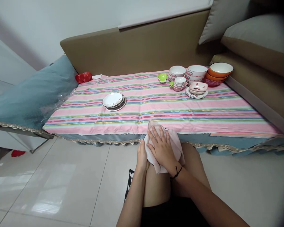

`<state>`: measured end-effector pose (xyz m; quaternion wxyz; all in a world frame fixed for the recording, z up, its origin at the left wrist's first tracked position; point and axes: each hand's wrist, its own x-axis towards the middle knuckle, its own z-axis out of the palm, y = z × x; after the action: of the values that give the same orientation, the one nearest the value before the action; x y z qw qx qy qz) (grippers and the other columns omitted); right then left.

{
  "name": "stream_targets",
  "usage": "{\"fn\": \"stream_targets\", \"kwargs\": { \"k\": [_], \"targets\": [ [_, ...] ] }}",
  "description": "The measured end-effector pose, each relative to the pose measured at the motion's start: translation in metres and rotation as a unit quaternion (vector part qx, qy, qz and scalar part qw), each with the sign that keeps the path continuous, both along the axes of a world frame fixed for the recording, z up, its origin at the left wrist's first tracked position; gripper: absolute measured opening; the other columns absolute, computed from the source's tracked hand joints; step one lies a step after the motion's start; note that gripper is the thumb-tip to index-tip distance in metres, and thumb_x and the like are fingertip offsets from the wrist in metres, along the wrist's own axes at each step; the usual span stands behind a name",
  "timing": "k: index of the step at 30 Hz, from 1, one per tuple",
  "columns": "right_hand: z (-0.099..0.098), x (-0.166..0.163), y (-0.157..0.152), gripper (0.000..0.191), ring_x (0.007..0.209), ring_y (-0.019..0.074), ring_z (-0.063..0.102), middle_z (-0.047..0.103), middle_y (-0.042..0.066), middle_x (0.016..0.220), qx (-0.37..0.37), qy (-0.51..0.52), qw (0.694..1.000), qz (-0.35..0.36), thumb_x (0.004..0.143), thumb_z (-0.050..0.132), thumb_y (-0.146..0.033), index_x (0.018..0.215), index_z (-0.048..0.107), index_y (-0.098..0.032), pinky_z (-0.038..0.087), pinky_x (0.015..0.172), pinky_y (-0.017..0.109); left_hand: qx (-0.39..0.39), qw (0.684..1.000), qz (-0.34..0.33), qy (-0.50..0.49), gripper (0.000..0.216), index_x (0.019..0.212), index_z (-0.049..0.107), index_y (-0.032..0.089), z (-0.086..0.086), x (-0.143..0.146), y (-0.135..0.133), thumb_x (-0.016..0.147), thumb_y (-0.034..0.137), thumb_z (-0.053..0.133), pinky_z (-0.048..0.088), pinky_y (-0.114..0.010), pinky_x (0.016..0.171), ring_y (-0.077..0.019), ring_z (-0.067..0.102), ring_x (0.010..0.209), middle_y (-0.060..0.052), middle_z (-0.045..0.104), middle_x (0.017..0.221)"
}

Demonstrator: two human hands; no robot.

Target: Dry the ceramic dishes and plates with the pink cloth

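A white plate (150, 157) with a dark rim rests over my lap, mostly covered by a pale pink cloth (178, 147). My left hand (142, 156) grips the plate's left edge, its thumb side up and its other fingers hidden underneath. Flat on top of the cloth lies my right hand (161, 149), fingers spread, pressing the fabric against the plate. A dark band circles the right wrist. Beyond my hands, a stack of plates (113, 100) with dark rims and a patterned border stands on the striped cloth (142, 110).
At the back right are stacked white bowls (177, 71), orange bowls (220, 71), small white dishes (180, 81), a green dish (162, 78) and pink rectangular dishes (198, 86) on small plates. A red bundle (84, 77) lies back left. Cushions (257, 37) rise at the right.
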<state>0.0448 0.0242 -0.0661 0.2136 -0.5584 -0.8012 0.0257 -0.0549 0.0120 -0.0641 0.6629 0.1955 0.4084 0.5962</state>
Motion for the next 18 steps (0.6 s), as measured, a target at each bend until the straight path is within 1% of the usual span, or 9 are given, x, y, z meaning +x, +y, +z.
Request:
{"fn": "stream_targets", "kwargs": {
  "k": [2,5,9,11,13,18],
  "targets": [
    [0.002,0.000,-0.002,0.066,0.148,0.0296,0.006,0.007,0.008,0.161,0.004,0.007,1.000,-0.024,0.097,0.035,-0.029,0.155,0.005,-0.017,0.011,0.117,0.058,-0.011,1.000,0.002,0.000,0.051,0.120,0.065,0.013,0.001,0.000,-0.001,0.090,0.052,0.051,0.040,-0.036,0.109,-0.0262,0.055,0.125,-0.013,0.062,0.130],
    [0.004,0.001,-0.010,0.070,0.147,0.0317,0.009,0.008,0.014,0.161,0.014,0.011,0.998,-0.067,0.097,0.037,-0.032,0.154,0.004,-0.010,0.018,0.116,0.056,-0.030,0.999,0.023,0.007,0.051,0.115,0.068,0.011,-0.001,0.000,-0.003,0.089,0.052,0.052,0.043,-0.037,0.105,-0.0269,0.059,0.119,-0.014,0.065,0.125],
    [0.005,0.005,-0.027,0.072,0.147,0.0326,0.013,0.013,0.019,0.159,0.013,-0.016,0.994,-0.107,0.095,0.041,-0.035,0.152,0.011,-0.003,0.023,0.116,0.052,-0.036,0.998,0.046,0.008,0.049,0.110,0.070,0.011,-0.001,0.002,-0.003,0.089,0.051,0.053,0.047,-0.036,0.101,-0.0257,0.064,0.111,-0.014,0.069,0.117],
    [0.004,0.008,-0.037,0.072,0.146,0.0334,0.015,0.016,0.020,0.158,0.000,-0.030,0.993,-0.113,0.095,0.042,-0.037,0.151,0.014,-0.001,0.023,0.116,0.052,-0.037,0.998,0.052,0.014,0.048,0.108,0.070,0.010,0.001,0.003,-0.003,0.089,0.051,0.053,0.048,-0.036,0.100,-0.0255,0.066,0.108,-0.014,0.071,0.114],
    [0.001,0.012,-0.048,0.073,0.146,0.0346,0.016,0.019,0.021,0.157,-0.010,-0.042,0.993,-0.107,0.095,0.041,-0.037,0.151,0.013,0.000,0.024,0.115,0.053,-0.039,0.997,0.054,0.025,0.048,0.107,0.070,0.010,0.004,0.004,-0.004,0.089,0.051,0.054,0.049,-0.036,0.098,-0.0257,0.067,0.106,-0.014,0.072,0.112],
    [-0.005,0.023,-0.071,0.076,0.145,0.0340,0.019,0.017,0.023,0.157,-0.016,-0.063,0.995,-0.082,0.096,0.037,-0.034,0.152,-0.003,0.000,0.026,0.115,0.053,-0.049,0.997,0.035,0.047,0.049,0.105,0.072,0.010,0.008,0.004,-0.007,0.089,0.053,0.052,0.052,-0.036,0.092,-0.0261,0.069,0.100,-0.014,0.073,0.107]
  ]
}}
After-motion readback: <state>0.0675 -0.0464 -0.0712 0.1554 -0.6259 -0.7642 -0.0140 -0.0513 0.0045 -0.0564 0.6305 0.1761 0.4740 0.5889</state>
